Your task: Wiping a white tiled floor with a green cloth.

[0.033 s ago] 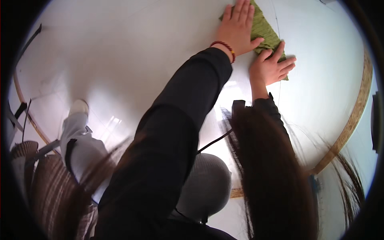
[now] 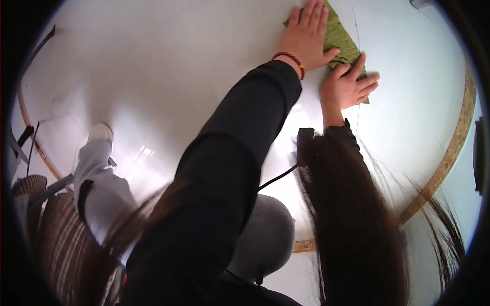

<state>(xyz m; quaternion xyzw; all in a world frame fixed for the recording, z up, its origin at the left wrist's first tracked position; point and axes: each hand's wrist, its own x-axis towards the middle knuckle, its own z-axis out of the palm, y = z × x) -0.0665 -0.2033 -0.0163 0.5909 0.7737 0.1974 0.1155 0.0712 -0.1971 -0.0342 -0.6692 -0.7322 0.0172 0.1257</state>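
A green crinkled cloth [image 2: 341,45] lies flat on the white tiled floor [image 2: 214,30] at the top of the view. My left hand [image 2: 306,42] rests palm down over its left part, fingers stretched out and pointing away, with a red beaded bracelet [image 2: 292,60] at the wrist. Just nearer and to the right, my right hand [image 2: 347,89] lies over the near corner of the cloth, its fingers spread. Parts of the cloth under both hands are hidden. Dark sleeves cover my arms, and long hair hangs over much of the right one.
A bent grey knee [image 2: 268,229] is below my left arm. At the left, a leg in light trousers ends in a pale shoe [image 2: 101,133]. Brown edging [image 2: 454,153] curves along the right. Dark metal legs [image 2: 24,137] stand at the far left.
The hands and cloth appear slightly farther right in the picture, as does the floor line beside them. Their grouping stays the same.
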